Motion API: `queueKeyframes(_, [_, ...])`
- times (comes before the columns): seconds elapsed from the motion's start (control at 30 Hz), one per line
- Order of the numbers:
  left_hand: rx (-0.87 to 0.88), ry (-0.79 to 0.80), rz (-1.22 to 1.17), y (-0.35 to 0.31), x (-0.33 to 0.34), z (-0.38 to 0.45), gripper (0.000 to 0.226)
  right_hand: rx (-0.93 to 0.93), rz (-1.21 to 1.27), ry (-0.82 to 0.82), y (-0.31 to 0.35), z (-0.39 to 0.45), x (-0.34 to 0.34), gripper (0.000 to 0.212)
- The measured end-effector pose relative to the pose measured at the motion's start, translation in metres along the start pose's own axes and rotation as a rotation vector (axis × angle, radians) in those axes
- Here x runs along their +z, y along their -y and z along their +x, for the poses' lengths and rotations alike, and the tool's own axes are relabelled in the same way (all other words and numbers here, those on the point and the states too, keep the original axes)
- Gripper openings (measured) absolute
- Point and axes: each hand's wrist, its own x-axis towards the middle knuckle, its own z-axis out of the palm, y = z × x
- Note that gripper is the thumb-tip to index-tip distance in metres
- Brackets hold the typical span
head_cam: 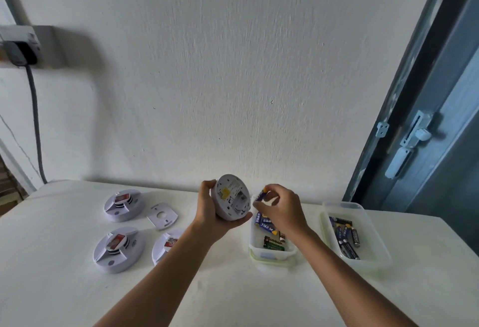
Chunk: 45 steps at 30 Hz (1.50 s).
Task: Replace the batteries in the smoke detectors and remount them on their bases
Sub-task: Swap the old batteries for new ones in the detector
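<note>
Left hand [212,210] gripping a white smoke detector [231,197], fingers curled round its rim, holding it raised above the white table [233,295] with the open back side tilted toward the camera. Battery bay showing in that back face; contents too small to tell.

Right hand [278,207] pinching a blue AA battery [261,194] between thumb and fingertips, hovering just beside the detector's right edge, above the near plastic container [272,255]. Container sitting directly under the right wrist, holding blue batteries [264,223] and a green-labelled pack; the hand covering its far rim.

Second clear plastic container [375,254] lying further right, near the table's right edge, holding dark batteries [346,238]. A strip of bare table separating the two tubs.

Resting on the left half of the table: two smoke detectors [124,205] [118,249] face up, one behind the other, a third [166,245] partly hidden behind the left forearm, and a flat white mounting base [162,216] between them, apart from all three.

Wide bare stretch running along the near table edge, between and below both forearms. Back edge of the table meeting the white wall [233,67]; blue-grey door [427,132] standing off the right corner; grey cable [36,124] hanging down at far left.
</note>
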Motion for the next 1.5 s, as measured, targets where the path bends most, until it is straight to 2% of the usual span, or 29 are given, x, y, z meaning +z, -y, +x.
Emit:
queueKeyframes(0.1, [-0.001,0.017,-0.007,0.0,0.004,0.001,0.053,-0.081,0.131,0.001,0.01,-0.001,-0.001,0.034])
queueKeyframes(0.2, [-0.008,0.036,-0.081,0.0,0.009,0.0,0.057,-0.164,0.075,0.0,0.014,0.001,0.002,0.04])
queueKeyframes(0.33, [0.0,0.054,-0.103,-0.003,0.014,-0.003,0.054,-0.187,0.038,0.016,0.016,0.005,0.002,0.044])
queueKeyframes(0.47, [0.017,0.052,-0.079,-0.004,0.015,-0.006,0.047,-0.337,-0.108,0.048,0.017,-0.001,0.003,0.028])
queueKeyframes(0.6, [0.02,0.064,-0.07,-0.003,0.014,-0.005,0.047,-0.483,-0.267,0.046,0.01,-0.008,0.005,0.033])
queueKeyframes(0.77, [0.013,0.022,-0.082,0.001,0.01,0.001,0.056,-0.581,-0.375,0.111,0.005,-0.01,0.002,0.037])
queueKeyframes(0.83, [0.007,0.018,-0.099,0.002,0.008,0.003,0.057,-0.564,-0.319,0.128,0.003,-0.003,-0.004,0.038])
queueKeyframes(0.93, [0.024,0.012,-0.054,-0.001,0.01,0.005,0.063,-0.351,-0.094,0.092,-0.002,0.011,-0.012,0.038])
queueKeyframes(1.03, [0.006,-0.044,-0.031,0.001,0.009,0.005,0.079,-0.111,-0.272,0.233,-0.008,0.014,-0.014,0.03])
queueKeyframes(1.1, [-0.005,-0.062,-0.03,0.002,0.006,0.004,0.075,-0.046,-0.483,0.408,-0.014,0.013,-0.008,0.027])
queueKeyframes(1.17, [-0.009,-0.052,-0.019,0.001,0.004,0.001,0.059,-0.034,-0.678,0.514,-0.019,0.011,0.0,0.018])
queueKeyframes(1.23, [-0.017,-0.032,-0.004,0.0,0.003,-0.001,0.05,-0.087,-0.841,0.517,-0.019,0.008,0.005,0.007])
queueKeyframes(1.3, [-0.023,-0.023,0.0,-0.002,0.002,-0.004,0.049,-0.148,-0.938,0.488,-0.018,0.005,0.01,0.014])
queueKeyframes(1.4, [-0.03,-0.021,-0.007,-0.003,0.003,-0.006,0.048,-0.164,-0.978,0.473,-0.018,0.003,0.015,0.021])
queueKeyframes(1.5, [-0.024,-0.024,-0.01,-0.003,0.002,-0.007,0.047,-0.124,-0.854,0.468,-0.02,0.006,0.012,0.023])
